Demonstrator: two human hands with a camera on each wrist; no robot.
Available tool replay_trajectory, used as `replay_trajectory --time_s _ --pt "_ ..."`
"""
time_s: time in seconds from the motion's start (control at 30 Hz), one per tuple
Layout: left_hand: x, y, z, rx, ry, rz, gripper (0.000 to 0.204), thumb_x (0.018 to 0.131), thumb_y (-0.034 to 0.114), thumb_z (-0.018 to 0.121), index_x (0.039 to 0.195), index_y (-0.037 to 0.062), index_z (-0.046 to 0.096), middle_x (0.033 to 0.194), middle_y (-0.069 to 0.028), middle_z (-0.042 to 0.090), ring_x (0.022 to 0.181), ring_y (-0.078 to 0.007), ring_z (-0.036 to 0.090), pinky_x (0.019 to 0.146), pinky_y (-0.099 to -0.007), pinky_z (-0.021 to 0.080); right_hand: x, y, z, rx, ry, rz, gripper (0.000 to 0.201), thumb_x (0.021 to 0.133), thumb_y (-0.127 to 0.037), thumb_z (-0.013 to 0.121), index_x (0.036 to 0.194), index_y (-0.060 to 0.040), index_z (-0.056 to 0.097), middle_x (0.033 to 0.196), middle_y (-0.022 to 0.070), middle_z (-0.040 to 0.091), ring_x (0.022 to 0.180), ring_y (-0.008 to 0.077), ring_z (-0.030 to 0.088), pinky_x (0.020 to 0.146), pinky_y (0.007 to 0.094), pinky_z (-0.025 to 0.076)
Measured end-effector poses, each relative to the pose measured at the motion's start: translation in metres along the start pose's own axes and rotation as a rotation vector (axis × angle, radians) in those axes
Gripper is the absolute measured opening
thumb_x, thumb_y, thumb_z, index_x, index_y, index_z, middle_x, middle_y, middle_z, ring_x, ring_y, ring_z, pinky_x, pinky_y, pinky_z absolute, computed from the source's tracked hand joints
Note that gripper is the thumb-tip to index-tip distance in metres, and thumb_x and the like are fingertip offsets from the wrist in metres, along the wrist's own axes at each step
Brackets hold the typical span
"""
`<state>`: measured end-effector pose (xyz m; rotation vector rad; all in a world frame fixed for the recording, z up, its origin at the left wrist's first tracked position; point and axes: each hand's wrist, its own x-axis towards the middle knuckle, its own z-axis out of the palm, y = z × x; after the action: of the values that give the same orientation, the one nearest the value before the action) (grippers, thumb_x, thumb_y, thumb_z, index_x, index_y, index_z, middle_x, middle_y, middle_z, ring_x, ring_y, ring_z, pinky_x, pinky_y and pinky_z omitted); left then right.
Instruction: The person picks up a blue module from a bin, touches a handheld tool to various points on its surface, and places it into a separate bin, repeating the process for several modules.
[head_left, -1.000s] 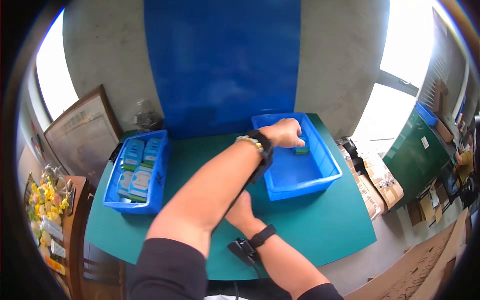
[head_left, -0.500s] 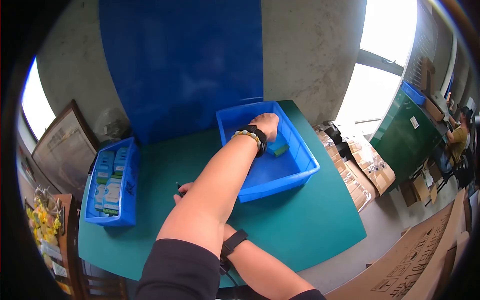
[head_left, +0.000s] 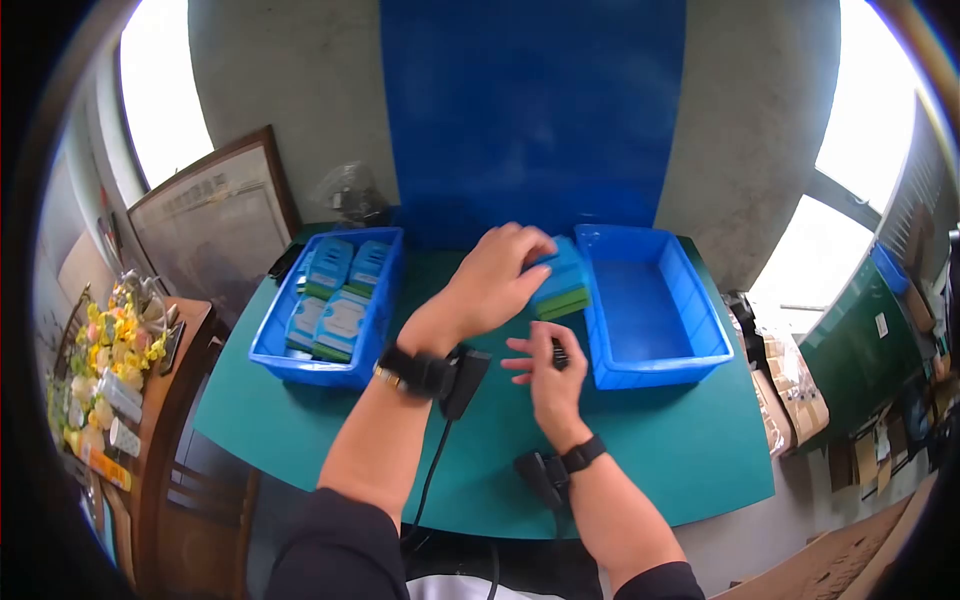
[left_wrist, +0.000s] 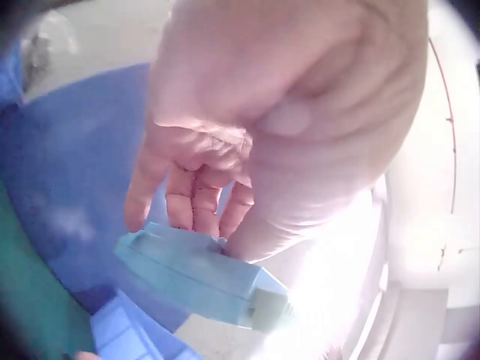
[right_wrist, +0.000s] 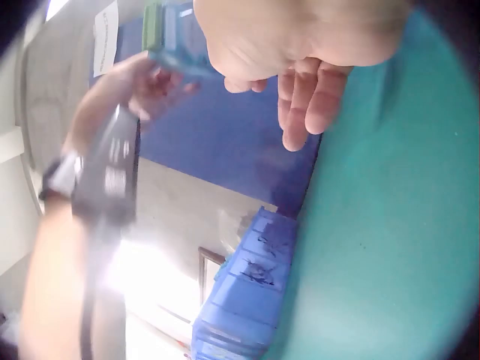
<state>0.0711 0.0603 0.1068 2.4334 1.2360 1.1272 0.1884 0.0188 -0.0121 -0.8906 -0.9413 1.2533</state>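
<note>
My left hand (head_left: 490, 285) pinches a blue plastic module (head_left: 562, 280) with a green terminal strip along its edge, held up over the table just left of the right-hand bin (head_left: 655, 365). The left wrist view shows the thumb and fingertips at the module's upper side. Below it, my right hand (head_left: 557, 385) is raised, with a small dark object (head_left: 560, 353) held beside the thumb; most of that object is hidden. Several similar modules (head_left: 340, 320) with pale labels stand in the left-hand bin (head_left: 310, 372). Inside the right-hand bin only the bare blue floor shows.
Both bins stand on a green table (head_left: 480, 440) before a blue panel (head_left: 530, 110). A framed board (head_left: 220, 200) and a crumpled clear bag (head_left: 352, 195) are behind on the left. Flowers (head_left: 110, 340) stand on a side table, and taped cartons (head_left: 790, 390) lie at the right.
My left hand has lifted the module out of the right-hand bin and brought it left. My right hand has come up from under the left arm to beside the module. The head view has turned.
</note>
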Motion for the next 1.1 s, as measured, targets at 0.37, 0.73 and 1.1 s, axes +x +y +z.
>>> replay_trajectory --time_s 0.37,0.73,1.1 --pt "-0.106 -0.032 0.011 -0.192 0.165 -0.284 0.024 0.083 0.007 0.065 0.106 0.0022 0.061 0.100 -0.0098 0.058 0.093 -0.0215 0.057 0.084 -0.0330 0.049 -0.008 0.001 0.007 0.068 -0.065 -0.034 0.026 0.087 -0.017 0.067 0.104 -0.0019 0.053 0.086 0.0059 0.059 0.072 0.0128 0.062 0.059 0.0295 0.058" --pt "-0.120 -0.056 0.013 -0.855 0.300 -0.733 0.047 0.085 0.022 0.070 0.119 -0.0050 0.051 0.112 -0.0138 0.058 0.105 -0.0184 0.058 0.089 -0.0315 0.049 -0.010 0.000 0.013 0.074 -0.116 0.021 0.020 0.086 -0.006 0.065 0.101 -0.0037 0.052 0.087 0.0040 0.057 0.079 0.0115 0.061 0.063 0.0302 0.060" --pt "-0.122 -0.067 0.003 -1.785 0.375 -0.929 0.037 0.085 0.024 0.071 0.108 -0.0011 0.058 0.100 -0.0097 0.065 0.087 -0.0205 0.066 0.076 -0.0272 0.058 -0.022 -0.007 0.009 -0.348 -0.144 -0.514 0.026 0.099 -0.024 0.046 0.113 -0.0017 0.047 0.093 0.0133 0.067 0.068 0.0156 0.064 0.057 0.0250 0.051"
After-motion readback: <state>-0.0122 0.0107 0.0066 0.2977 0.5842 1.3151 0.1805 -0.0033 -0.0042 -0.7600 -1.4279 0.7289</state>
